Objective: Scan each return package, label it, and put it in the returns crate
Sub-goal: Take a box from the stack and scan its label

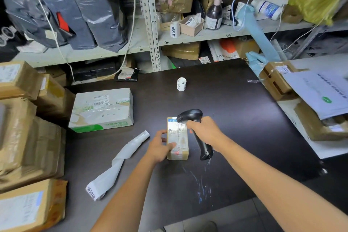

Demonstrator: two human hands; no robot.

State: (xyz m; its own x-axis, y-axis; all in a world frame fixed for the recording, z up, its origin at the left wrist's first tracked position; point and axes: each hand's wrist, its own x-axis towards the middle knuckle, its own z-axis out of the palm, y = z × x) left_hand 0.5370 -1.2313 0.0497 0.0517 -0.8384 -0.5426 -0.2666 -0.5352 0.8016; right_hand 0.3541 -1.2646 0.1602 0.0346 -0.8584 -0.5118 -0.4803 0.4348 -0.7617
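My left hand [160,147] holds the small taped package [178,138] near the middle of the bench's [235,100] front edge, thumb on its label, fingers curled along its left side. My right hand [204,132] is wrapped round the scanner [190,116], whose head sits over the package's far end. The package looks light, stiff and tape-slick, so I'd grip its long sides. A loose label strip [120,160] lies to the left with a white-and-green box [102,109] beyond it. Neither blocks me.

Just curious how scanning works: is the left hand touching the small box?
Touching. The head view shows the left hand holding the small box, thumb on its top, fingers at its left side.
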